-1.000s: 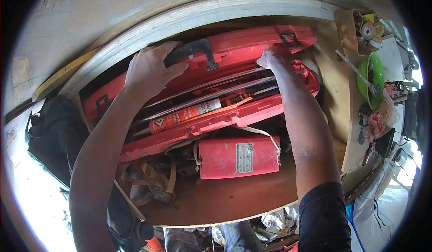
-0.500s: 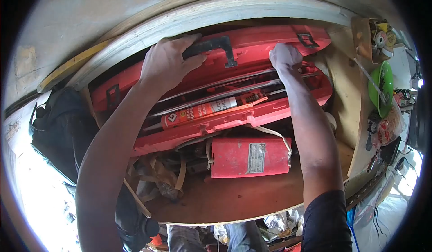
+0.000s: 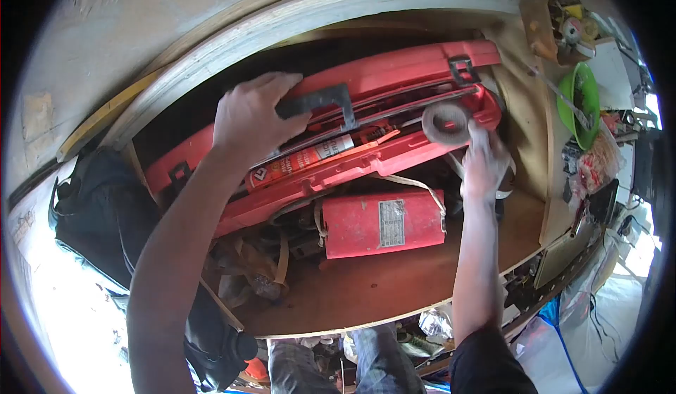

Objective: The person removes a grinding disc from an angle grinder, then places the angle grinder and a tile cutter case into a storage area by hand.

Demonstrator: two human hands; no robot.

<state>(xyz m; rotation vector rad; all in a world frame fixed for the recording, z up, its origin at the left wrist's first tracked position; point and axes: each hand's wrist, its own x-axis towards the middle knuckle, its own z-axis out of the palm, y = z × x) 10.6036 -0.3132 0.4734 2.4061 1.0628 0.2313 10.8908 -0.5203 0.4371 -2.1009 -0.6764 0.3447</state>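
A long red plastic case [image 3: 412,151] stands partly open. Inside lie a red sealant tube [image 3: 299,161] in a caulking gun and metal rods. My left hand [image 3: 257,112] grips the lid [image 3: 408,63] at its black handle [image 3: 320,102], thumb below and fingers above. At the case's right end, my right hand [image 3: 486,161] pinches a grey-brown roll of tape [image 3: 446,123] by its edge, in front of the opening. Below the case lies a smaller red box-shaped item [image 3: 352,225] with a label and a cord.
A wooden compartment [image 3: 366,299] surrounds the case, with a pale beam [image 3: 296,24] above it. A black bag [image 3: 98,211] is at the left. On the right are a green bowl [image 3: 591,98] and a brown box of small items [image 3: 539,31].
The lid has come down toward the base. My right hand has left the lid, moved down and right, and now holds the roll of tape. My left hand stays at the handle.
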